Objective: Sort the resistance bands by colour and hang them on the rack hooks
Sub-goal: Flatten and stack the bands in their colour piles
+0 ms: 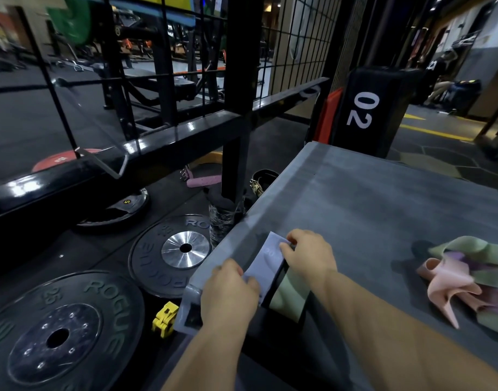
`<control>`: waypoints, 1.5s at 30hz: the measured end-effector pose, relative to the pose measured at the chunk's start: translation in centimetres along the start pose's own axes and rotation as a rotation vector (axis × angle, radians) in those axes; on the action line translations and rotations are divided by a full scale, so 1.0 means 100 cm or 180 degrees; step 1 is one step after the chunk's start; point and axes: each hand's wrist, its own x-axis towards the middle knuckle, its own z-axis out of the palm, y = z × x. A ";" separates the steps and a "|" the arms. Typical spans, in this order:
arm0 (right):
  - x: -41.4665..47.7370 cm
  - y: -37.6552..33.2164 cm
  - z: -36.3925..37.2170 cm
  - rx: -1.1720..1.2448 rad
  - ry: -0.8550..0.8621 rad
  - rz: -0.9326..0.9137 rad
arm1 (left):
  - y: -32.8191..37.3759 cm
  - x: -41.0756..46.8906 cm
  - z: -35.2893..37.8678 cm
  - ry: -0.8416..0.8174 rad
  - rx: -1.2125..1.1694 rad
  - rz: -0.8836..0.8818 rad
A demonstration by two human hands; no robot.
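- Left hand (pixel 228 292): fingers curled, pinching near end of lavender band (pixel 266 258).
- Same lavender band: held flat between both hands, on grey tabletop (pixel 383 198) at its left edge, close to near corner. Pale print on it, unreadable.
- Right hand (pixel 309 255): fingertips pinching far end of lavender band.
- Green band (pixel 288 299): flat on tabletop just right of lavender band, partly under right forearm. Dark strip between the two, cannot tell what.
- Band pile (pixel 467 280): farther right on tabletop, well apart from both hands. Pink, purple and green tangled, pink at the front.
- Floor, far left: large black plate (pixel 58 334) marked ROGUE 25.
- Yellow clip (pixel 164 318): on floor between large black plate and tabletop corner.
- Second black plate (pixel 168 255): silver hub, just beside tabletop's left edge. Small plate (pixel 120 210) behind it, red plate (pixel 61 160) beyond the beam.
- Black rack (pixel 185 131): beam diagonal behind the plates, upright post (pixel 236 108) by tabletop's left edge, wire grid (pixel 295 38) above.
- Pink handle (pixel 202 180): on floor beside the post.
- Black pad (pixel 363 108) marked 02: upright behind tabletop's far edge.
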 end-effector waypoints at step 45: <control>-0.015 0.011 0.004 -0.0814 -0.1100 -0.1022 | 0.004 -0.007 0.020 -0.0510 0.1077 0.0505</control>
